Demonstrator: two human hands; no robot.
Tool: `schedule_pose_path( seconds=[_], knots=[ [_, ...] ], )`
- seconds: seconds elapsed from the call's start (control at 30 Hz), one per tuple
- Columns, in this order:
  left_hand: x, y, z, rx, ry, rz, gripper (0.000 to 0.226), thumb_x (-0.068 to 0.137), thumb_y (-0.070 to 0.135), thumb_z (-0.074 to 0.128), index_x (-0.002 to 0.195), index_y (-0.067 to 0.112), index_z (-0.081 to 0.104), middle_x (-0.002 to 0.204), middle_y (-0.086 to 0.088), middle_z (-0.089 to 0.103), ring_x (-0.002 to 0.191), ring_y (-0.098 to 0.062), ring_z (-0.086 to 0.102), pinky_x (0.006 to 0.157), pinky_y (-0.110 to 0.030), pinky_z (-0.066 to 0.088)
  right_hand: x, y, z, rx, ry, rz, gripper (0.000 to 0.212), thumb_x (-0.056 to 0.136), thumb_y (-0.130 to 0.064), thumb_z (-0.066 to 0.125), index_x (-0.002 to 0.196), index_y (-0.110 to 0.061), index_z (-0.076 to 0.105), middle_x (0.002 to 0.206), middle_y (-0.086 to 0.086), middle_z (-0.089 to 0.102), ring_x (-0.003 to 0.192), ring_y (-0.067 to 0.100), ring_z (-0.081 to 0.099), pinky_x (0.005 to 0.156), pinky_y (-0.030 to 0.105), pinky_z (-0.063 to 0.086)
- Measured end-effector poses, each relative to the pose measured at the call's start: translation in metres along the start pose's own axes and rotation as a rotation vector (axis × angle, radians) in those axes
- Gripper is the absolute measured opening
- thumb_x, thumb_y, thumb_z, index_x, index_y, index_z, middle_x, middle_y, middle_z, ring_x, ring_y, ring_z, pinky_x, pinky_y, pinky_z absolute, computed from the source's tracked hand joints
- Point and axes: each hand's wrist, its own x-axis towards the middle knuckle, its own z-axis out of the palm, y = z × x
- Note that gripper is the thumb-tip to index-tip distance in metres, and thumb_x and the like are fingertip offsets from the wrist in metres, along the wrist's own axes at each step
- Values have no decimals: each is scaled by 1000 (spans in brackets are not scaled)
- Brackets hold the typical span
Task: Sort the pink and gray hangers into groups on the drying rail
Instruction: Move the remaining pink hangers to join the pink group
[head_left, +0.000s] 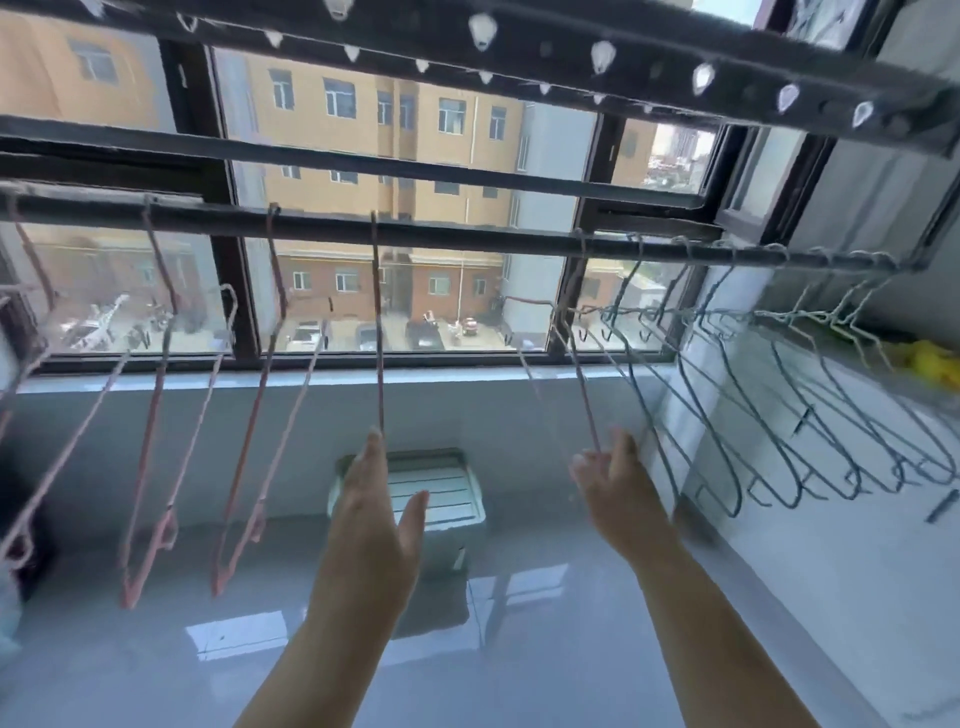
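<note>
While the flat left hand (371, 504) is steadying one pink hanger (378, 322), the right hand (618, 480) is pinching the stray pink hanger (582, 382), seemingly to part it from the gray hangers (779, 410).

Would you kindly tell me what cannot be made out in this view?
Head view: leftmost pink hangers, cut off by the left edge.
Head view: gray hangers overlap and blur, so no count.
Head view: yellow item, cut off by the right edge.
Head view: whether the left hand touches the edge-on pink hanger; blur hides it.

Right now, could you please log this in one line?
left hand touches middle pink hanger; right hand pinches rightmost pink hanger; gray hangers grouped right
</note>
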Motion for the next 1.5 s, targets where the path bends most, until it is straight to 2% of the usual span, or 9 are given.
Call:
schedule_pose_path(
  seconds=[0.13,0.23,0.43,0.67,0.77,0.9,1.1,1.23,1.5],
  knots=[
    [-2,12,30,-32,194,-120,56,89,3,47,141,8,25,142,-15,39,130,-28,40,107,-36,31,8,10,2,340,-101,-112,24,93,-17,47,116,-12,51,54,-6,59,51,9,57,51,18,45],
    [-9,18,44,-3,277,-151,51,91,3,43,140,8,30,136,-11,47,123,-24,47,97,-24,33,8,8,5,496,-50,-205,15,95,-19,43,90,-16,57,34,-8,42,31,2,39,35,11,32],
    [-17,26,49,65,351,-205,54,90,-2,41,140,14,31,133,-7,51,117,-21,52,88,-19,33,4,-2,23,445,12,-328,25,94,-6,42,110,-9,61,49,-4,39,38,5,38,39,12,27],
    [-15,36,36,143,428,-75,51,85,-1,52,134,9,40,131,-7,50,123,-17,45,99,-16,29,-3,-17,46,322,-46,-339,32,94,-19,42,120,-15,59,49,-19,35,42,-2,37,52,20,34],
    [-12,44,33,89,356,24,43,87,1,51,128,9,48,125,-3,56,116,-10,49,96,-9,30,-8,-32,53,299,-87,-353,32,94,-22,40,120,-20,59,55,-13,49,50,4,47,58,24,39],
    [3,53,35,-31,222,24,32,91,8,47,122,12,55,118,-3,63,107,-11,59,92,-16,41,-20,-43,62,316,-101,-350,31,94,-21,40,118,-17,59,92,6,72,84,25,66,70,29,47],
    [19,53,41,-116,73,-131,35,94,18,44,128,11,50,115,-7,65,105,-17,60,92,-21,42,-32,-44,60,311,-128,-326,25,95,-26,43,111,-23,61,87,-1,73,80,18,67,67,29,50],
    [20,53,46,-148,81,-131,32,93,15,45,124,13,54,97,0,66,88,-10,61,75,-5,40,-32,-41,58,291,-129,-322,24,94,-25,45,112,-23,60,88,0,73,80,18,67,69,33,53],
    [18,57,50,-154,73,-177,33,92,18,46,124,17,54,115,-5,65,108,-17,59,101,-32,42,-32,-38,55,278,-158,-326,28,95,-24,43,120,-22,56,97,1,72,88,17,66,75,33,53]
  ],
)
